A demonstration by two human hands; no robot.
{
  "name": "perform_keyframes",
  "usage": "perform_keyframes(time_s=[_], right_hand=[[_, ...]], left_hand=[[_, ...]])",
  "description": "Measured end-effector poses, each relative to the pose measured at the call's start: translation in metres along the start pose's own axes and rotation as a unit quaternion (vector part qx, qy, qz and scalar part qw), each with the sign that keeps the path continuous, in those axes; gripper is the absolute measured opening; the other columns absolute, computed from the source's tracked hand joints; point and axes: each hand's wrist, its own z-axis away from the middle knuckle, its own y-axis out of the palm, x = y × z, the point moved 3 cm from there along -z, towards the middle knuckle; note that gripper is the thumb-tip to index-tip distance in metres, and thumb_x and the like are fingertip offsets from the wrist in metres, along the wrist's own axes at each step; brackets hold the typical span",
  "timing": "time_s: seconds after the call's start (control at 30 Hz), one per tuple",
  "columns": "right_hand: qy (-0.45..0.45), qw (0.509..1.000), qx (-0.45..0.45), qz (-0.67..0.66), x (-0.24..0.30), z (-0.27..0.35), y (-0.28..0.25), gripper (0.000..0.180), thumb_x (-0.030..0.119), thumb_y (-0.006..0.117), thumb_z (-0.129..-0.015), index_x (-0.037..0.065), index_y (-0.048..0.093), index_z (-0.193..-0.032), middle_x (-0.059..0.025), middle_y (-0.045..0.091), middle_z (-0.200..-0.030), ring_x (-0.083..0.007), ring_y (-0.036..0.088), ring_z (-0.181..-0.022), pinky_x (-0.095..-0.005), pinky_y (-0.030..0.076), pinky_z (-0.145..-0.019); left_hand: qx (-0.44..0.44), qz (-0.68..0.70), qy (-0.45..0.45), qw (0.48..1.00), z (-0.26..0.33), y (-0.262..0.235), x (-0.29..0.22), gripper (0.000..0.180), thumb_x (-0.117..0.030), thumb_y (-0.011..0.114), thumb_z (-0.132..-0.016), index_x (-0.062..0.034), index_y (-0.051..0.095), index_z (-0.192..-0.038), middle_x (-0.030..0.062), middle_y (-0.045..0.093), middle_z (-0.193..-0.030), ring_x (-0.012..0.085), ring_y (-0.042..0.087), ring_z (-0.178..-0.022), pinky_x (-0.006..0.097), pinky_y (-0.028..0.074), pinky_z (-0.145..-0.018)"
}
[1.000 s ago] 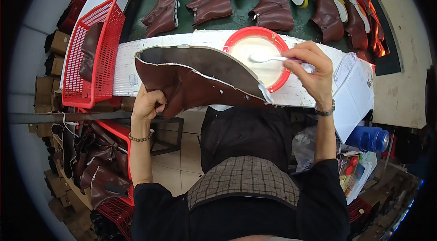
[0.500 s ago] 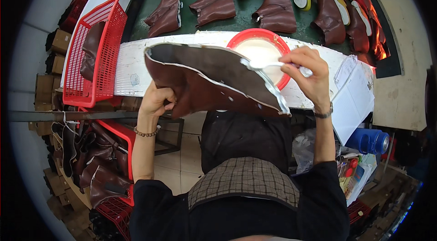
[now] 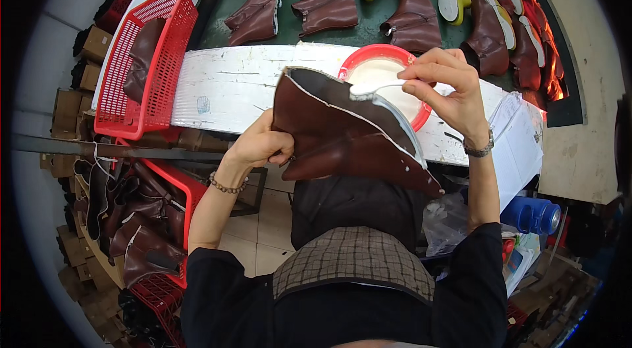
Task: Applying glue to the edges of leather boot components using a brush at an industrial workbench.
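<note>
Evidently with a light touch, the right hand (image 3: 454,95) pinches a white brush (image 3: 363,92) between thumb and fingers, its head at the inner edge of a brown boot upper (image 3: 345,144). The left hand (image 3: 263,145) grips that upper's far end, fingers curled tight, apparently so the lining faces the brush. The upper hangs beside the white table (image 3: 250,78), whose red bowl (image 3: 380,50) of whitish liquid sits, presumably for easy reach, just behind the brush.

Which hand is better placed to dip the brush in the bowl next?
Right, most likely: the right hand holds the brush and appears close to the bowl, whereas the left hand is occupied gripping the boot.
</note>
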Motion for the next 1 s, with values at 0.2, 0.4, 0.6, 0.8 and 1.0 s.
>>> perform_keyframes(time_s=[0.2, 0.4, 0.6, 0.8, 1.0], right_hand=[[-0.066, 0.998, 0.018, -0.012, 0.006, -0.027, 0.017, 0.015, 0.014, 0.086, -0.079, 0.012, 0.08, -0.092, 0.0017, 0.07, -0.086, -0.0119, 0.062, -0.08, -0.0298, 0.037, -0.082], [-0.065, 0.998, -0.008, -0.009, -0.003, -0.015, 0.011, 0.019, 0.013, 0.087, -0.074, 0.011, 0.08, -0.092, 0.0006, 0.071, -0.09, -0.0142, 0.063, -0.087, -0.0305, 0.04, -0.087], [-0.011, 0.998, -0.049, -0.027, -0.018, 0.019, 0.012, 0.019, 0.014, 0.088, -0.074, 0.014, 0.081, -0.092, 0.0024, 0.071, -0.09, -0.013, 0.064, -0.089, -0.0312, 0.039, -0.089], [0.062, 0.993, -0.085, -0.051, -0.031, 0.056, 0.014, 0.02, 0.012, 0.088, -0.075, 0.011, 0.081, -0.094, -0.0002, 0.072, -0.092, -0.0146, 0.065, -0.091, -0.0319, 0.041, -0.089], [0.106, 0.989, -0.095, -0.046, -0.031, 0.089, 0.009, 0.019, 0.009, 0.087, -0.075, 0.008, 0.08, -0.093, -0.0018, 0.073, -0.091, -0.0156, 0.065, -0.087, -0.0318, 0.042, -0.087]], left_hand=[[0.064, -0.04, -0.045, 0.996, -0.002, 0.025, 0.004, 0.055, 0.013, 0.046, -0.073, 0.0046, 0.059, -0.126, 0.0049, 0.057, -0.067, 0.0072, 0.042, -0.044, 0.025, 0.029, -0.04], [-0.001, -0.02, -0.006, 1.0, 0.007, 0.002, 0.004, 0.057, 0.015, 0.046, -0.069, 0.0077, 0.058, -0.124, 0.0066, 0.058, -0.067, 0.0085, 0.043, -0.043, 0.025, 0.028, -0.037], [-0.034, 0.063, 0.041, 0.997, 0.017, -0.025, 0.013, 0.055, 0.018, 0.047, -0.068, 0.0089, 0.058, -0.121, 0.0114, 0.06, -0.07, 0.0111, 0.042, -0.041, 0.026, 0.028, -0.036], [-0.068, 0.087, 0.139, 0.984, 0.026, -0.047, 0.013, 0.041, 0.015, 0.049, -0.069, 0.0086, 0.061, -0.108, 0.0115, 0.059, -0.069, 0.014, 0.044, -0.043, 0.026, 0.029, -0.036], [-0.155, 0.094, 0.193, 0.964, 0.03, -0.065, 0.015, 0.028, 0.013, 0.05, -0.072, 0.0047, 0.063, -0.096, 0.0075, 0.055, -0.062, 0.0126, 0.043, -0.043, 0.026, 0.03, -0.037]])
